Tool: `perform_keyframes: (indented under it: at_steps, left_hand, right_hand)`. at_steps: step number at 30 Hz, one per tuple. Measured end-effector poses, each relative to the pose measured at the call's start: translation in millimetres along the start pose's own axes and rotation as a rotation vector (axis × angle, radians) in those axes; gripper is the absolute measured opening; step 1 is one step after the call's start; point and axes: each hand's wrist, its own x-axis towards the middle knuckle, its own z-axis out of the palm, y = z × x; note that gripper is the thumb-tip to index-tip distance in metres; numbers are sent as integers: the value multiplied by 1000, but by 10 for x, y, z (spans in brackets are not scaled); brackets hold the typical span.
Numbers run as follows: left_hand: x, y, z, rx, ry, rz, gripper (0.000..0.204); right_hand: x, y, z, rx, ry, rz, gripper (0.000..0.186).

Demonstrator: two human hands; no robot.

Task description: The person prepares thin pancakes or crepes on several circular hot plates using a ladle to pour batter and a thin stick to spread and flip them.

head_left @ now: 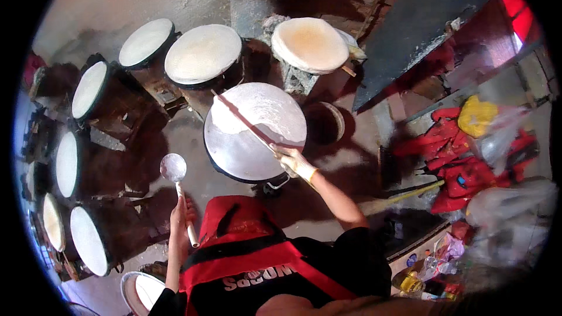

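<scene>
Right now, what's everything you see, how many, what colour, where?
Pan: one, whitish with dark rim, centre
Stick: one, brownish, over the pan
Ladle: one, whitish, left of the pan
Round discs: at least seven, whitish, behind and left
Round container: one, dark, right of the pan
Panel: one, dark grey, upper right
Cloth: cannot count, red, right
Plastic bags: several, yellow and clear, right
Clutter: uncountable, mixed colours, lower right
Clothing: one outfit, red and black, bottom
Left fingers: one hand, bare-looking, on ladle
Right fingers: one hand, pale-gloved, on stick

Black short-sleeved top (345, 263), red-and-black apron (239, 262), white lettering (257, 279)
</scene>
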Motion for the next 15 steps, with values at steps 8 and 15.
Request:
perform_keyframes:
  at_steps: [8,15]
  left_hand:
    - [-136,-357,-500,-197,98,-150,39]
    - [-230,-160,-464,111,99,-111,38]
  right_hand:
    - [261,121,-449,-12,97,-144,37]
    - [-670,551,-378,124,-131,4,35]
